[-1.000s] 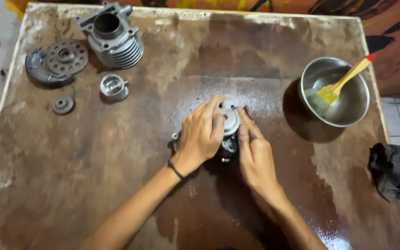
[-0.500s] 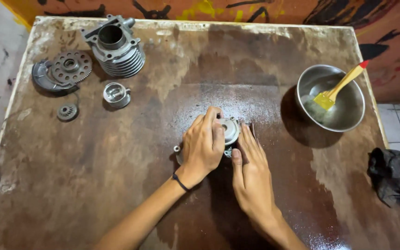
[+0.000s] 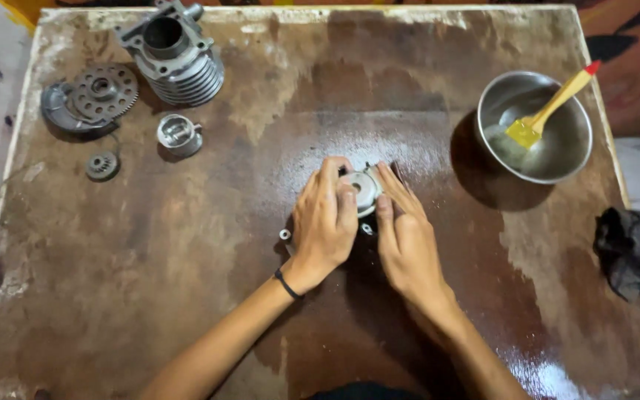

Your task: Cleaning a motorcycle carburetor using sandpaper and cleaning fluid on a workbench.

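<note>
Two hands pin one grey metal engine part [image 3: 364, 189] to the middle of the stained table [image 3: 187, 311]: your left hand [image 3: 324, 222] curls over it, your right hand [image 3: 405, 237] lies flat alongside, fingers pressed to its edge, likely to steady it. Farther right, a steel bowl [image 3: 557, 159] holds a yellow brush [image 3: 538, 118] in pale liquid.
</note>
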